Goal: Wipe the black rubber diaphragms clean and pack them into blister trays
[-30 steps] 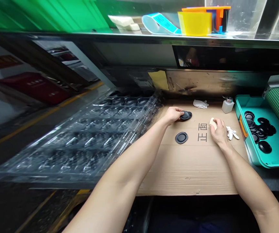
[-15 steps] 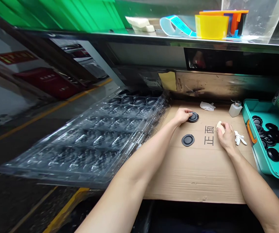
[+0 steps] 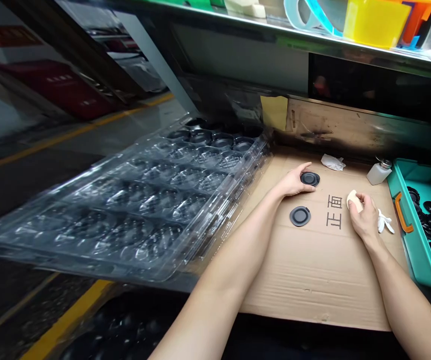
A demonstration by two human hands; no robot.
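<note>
1. Two black rubber discs are lying on the cardboard sheet point(image 3: 324, 285): our left hand point(image 3: 292, 184), fingers lightly spread, is resting its fingertips point(image 3: 302, 172) on one disc point(image 3: 310, 179), while the other disc point(image 3: 300, 216) is lying just below that hand.
2. Our right hand point(image 3: 365, 217) is pinching a cream sponge point(image 3: 354, 200) between thumb and fingers.
3. A white cloth point(image 3: 385, 222) is lying just right of that hand, a teal tray point(image 3: 414, 250) of black discs is sitting beyond it, and a clear blister tray point(image 3: 125, 200) is stretching away left of our left hand.
</note>
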